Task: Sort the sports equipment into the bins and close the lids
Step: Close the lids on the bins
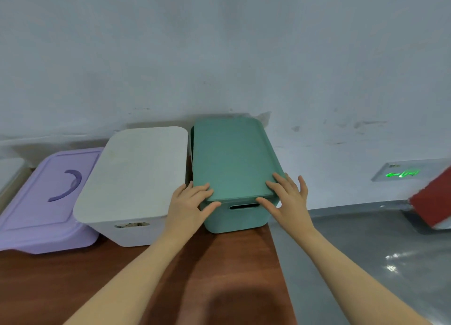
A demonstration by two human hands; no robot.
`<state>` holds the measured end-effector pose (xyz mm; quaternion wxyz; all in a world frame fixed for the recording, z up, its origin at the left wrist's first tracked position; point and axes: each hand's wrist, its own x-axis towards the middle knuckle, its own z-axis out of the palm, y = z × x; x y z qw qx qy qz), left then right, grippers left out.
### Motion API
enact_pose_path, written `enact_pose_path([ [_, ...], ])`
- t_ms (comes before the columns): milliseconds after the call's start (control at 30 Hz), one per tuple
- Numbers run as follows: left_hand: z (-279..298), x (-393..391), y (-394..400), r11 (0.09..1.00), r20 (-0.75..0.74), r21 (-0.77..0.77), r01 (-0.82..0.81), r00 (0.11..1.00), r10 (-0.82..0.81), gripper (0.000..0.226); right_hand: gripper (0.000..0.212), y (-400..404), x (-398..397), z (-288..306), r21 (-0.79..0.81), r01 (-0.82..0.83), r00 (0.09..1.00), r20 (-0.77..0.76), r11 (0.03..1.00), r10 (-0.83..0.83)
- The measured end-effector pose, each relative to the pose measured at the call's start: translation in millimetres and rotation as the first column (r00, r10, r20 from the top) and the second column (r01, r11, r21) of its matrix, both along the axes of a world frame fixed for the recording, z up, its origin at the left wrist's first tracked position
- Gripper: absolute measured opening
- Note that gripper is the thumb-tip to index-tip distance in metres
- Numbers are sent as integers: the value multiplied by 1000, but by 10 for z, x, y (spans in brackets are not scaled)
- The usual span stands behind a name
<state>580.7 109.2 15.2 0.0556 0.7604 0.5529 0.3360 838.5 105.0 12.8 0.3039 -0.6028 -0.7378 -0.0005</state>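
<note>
A green bin (235, 216) stands at the right end of the brown table, and its green lid (231, 156) lies flat on top. My left hand (189, 203) presses on the lid's near left corner with straight fingers, thumb against the bin's front. My right hand (286, 200) presses the near right corner the same way. To the left stands a white bin (131, 232) under a white lid (134, 171), and beyond it a purple bin (46, 200) with a handled lid. No sports equipment shows outside the bins.
The brown table (122, 280) ends just right of the green bin, where grey floor (366, 251) begins. A wall rises right behind the bins. A red box (434, 200) and a green exit sign (402, 173) sit low at the right. Another pale container edge shows at far left.
</note>
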Motion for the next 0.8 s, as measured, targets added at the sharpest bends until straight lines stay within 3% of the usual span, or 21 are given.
enact_pose_path([
  [133,23,11,-51,999,35,50,-19,999,17,66,65,7,6,22,11,-12,1000,-4,1000,12],
  [300,60,121,-62,995,47,93,-35,998,31,45,60,25,87,4,-106,-52,987,-155,993,35],
  [467,38,112,-58,993,36,107,-38,999,35,43,57,2,47,3,-122,-56,977,-209,991,30],
  [800,25,49,-85,995,-17,89,-34,999,35,42,51,35,46,-24,-58,-43,995,-91,997,37],
])
